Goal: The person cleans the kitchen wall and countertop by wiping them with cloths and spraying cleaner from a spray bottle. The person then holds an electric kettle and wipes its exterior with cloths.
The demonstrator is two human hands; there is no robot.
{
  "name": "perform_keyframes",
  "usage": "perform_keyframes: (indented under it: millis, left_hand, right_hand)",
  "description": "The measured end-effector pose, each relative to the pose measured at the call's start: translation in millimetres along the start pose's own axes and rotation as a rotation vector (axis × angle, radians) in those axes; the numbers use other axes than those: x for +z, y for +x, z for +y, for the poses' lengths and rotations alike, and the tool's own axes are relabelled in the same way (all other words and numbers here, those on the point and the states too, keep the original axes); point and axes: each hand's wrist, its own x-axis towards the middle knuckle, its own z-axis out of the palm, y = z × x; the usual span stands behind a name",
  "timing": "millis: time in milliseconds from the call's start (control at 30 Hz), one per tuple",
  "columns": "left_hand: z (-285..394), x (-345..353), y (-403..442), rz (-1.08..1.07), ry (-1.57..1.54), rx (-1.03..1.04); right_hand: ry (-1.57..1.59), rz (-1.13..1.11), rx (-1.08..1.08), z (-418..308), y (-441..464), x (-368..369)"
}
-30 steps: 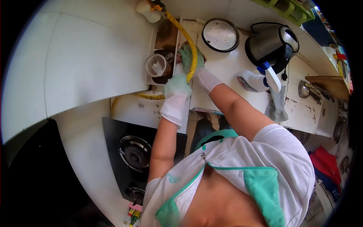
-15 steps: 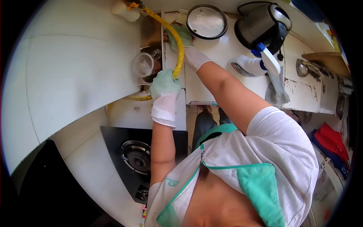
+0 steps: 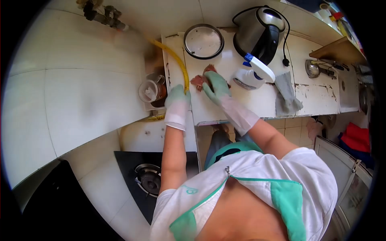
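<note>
My left hand [image 3: 177,99], in a pale green and white glove, is closed around a yellow corrugated hose [image 3: 180,62] at the left edge of the counter. The hose curves up from my fist toward the blurred pipe fittings [image 3: 103,17] on the wall. On the white countertop [image 3: 245,105], my right hand [image 3: 217,86], gloved alike, grips a crumpled reddish-brown cloth [image 3: 197,81]. Part of the cloth sticks out beyond the fingers; the rest is hidden beneath them. A white spray bottle with a blue nozzle [image 3: 246,79] stands just right of this hand.
A round metal lid [image 3: 204,40] lies at the back, beside an electric kettle [image 3: 257,34] with its cord. A grey cloth [image 3: 286,96] hangs near the front edge. Clear plastic containers [image 3: 149,90] sit in a tray at left. A gas burner [image 3: 150,179] is below.
My right hand has come from behind the hose at the back left toward me and rightward, with the reddish-brown cloth now showing under it. My left hand stays on the hose, slightly lower.
</note>
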Motion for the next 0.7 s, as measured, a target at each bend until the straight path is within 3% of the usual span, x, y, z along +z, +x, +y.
perform_keyframes:
  millis: [67,167,200,267,300,400,467,533,600,700]
  left_hand:
    - [4.9,-19.1,29.3,0.094,-0.114,0.085]
    - [23.1,-29.6,69.7,0.367,-0.359,0.167]
    - [29.4,-30.6,83.1,0.264,-0.62,0.085]
    - [39.8,-32.6,108.3,0.04,-1.13,-0.09]
    - [42.0,-24.8,117.9,0.089,-1.31,-0.026]
    - [52.2,-27.3,121.2,0.098,-1.319,0.019]
    - [50.5,-24.2,126.9,0.157,-1.207,0.183]
    - [48.4,-21.8,130.1,0.174,-1.129,0.152]
    - [61.5,-37.8,120.8,0.149,-1.086,-0.066]
    - [52.2,-22.5,136.9,0.099,-1.221,-0.032]
  right_hand:
    - [0.487,0.216,0.43,-20.1,7.4,-3.9]
    - [0.739,0.295,0.873,-14.6,43.0,-6.7]
    - [0.848,0.344,1.003,-5.8,56.2,-2.4]
    - [0.761,0.36,1.051,17.0,78.4,9.3]
    - [0.679,0.397,1.053,33.9,86.6,23.9]
    - [0.576,0.387,1.107,51.6,103.5,31.3]
    - [0.578,0.331,1.132,61.8,106.3,30.9]
    - [0.606,0.266,1.132,70.5,103.4,32.7]
    - [0.577,0.231,1.199,60.7,102.7,27.1]
    - [0.527,0.179,1.215,58.5,104.0,24.6]
